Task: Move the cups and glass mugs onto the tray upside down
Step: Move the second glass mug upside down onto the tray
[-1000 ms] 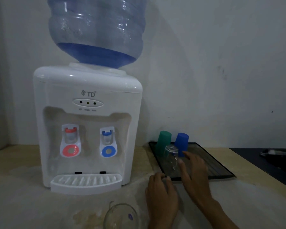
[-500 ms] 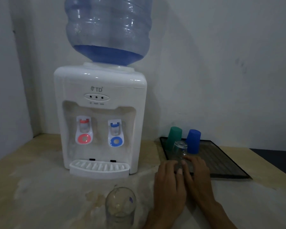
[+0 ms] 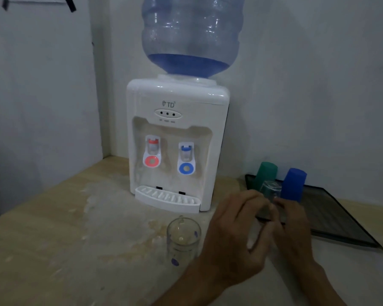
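Observation:
A dark tray (image 3: 343, 238) lies on the table at the right. On its far left corner a green cup (image 3: 266, 173) and a blue cup (image 3: 295, 183) stand upside down. In front of them a clear glass mug (image 3: 270, 190) stands upside down on the tray's near left part. My left hand (image 3: 237, 235) and my right hand (image 3: 293, 226) meet at its lower half, fingertips pressed on it from either side. A second clear glass with purple dots (image 3: 183, 240) stands upright on the table, left of my left hand and apart from it.
A white water dispenser (image 3: 177, 140) with a large blue bottle (image 3: 191, 34) stands against the wall, its drip tray (image 3: 167, 198) jutting forward. The wooden table (image 3: 53, 239) is stained and wet-looking in front of it. Walls close off the left and the back.
The view has swung left and pulled back. My left hand has lifted off the table and curled its fingers onto the mug; my right hand has stayed beside the mug.

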A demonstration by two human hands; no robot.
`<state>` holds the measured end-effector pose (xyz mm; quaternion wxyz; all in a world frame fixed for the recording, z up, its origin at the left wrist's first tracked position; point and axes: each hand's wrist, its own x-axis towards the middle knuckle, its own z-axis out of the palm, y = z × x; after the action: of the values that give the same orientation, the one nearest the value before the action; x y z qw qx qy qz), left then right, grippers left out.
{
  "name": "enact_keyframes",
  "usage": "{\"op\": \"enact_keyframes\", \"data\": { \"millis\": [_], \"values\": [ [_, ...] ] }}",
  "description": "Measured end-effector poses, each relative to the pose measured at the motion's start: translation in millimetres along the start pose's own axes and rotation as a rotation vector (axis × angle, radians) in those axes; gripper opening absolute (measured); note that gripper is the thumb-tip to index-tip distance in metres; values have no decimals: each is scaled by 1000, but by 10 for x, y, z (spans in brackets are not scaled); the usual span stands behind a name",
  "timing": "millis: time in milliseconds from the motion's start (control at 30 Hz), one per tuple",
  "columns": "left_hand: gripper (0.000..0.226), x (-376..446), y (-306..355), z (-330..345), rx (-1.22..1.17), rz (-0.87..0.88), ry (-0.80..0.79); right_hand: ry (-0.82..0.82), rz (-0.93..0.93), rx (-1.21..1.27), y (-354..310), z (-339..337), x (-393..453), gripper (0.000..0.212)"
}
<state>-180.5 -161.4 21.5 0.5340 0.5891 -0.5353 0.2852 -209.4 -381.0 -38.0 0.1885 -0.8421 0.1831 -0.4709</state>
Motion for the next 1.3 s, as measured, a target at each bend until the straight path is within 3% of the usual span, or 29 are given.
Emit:
{"op": "enact_keyframes", "data": {
  "millis": [133,367,500,800,967,1200,1300],
  "values": [
    [47,-256,-78,-473,159,-96,55,52,-74,-11,-63,1,-1,17],
    [102,-711,-268,-960,293,-550,-62,43,-105,-11,-87,42,2,23],
    [102,-761,-363,-965,209,-722,-155,33,-108,-18,-94,39,3,19],
    [80,-380,-522,-821,169,-711,-181,33,-125,-15,-66,53,1,16],
    [81,-35,-657,-544,91,-679,-151,29,-122,12,-93,42,-13,19],
    [61,368,-674,-129,-12,-588,-125,-49,-169,184,-242,-20,-46,37],
    [63,469,-673,28,-50,-565,-133,-129,-178,263,-236,-22,-56,55]
  ]
}}
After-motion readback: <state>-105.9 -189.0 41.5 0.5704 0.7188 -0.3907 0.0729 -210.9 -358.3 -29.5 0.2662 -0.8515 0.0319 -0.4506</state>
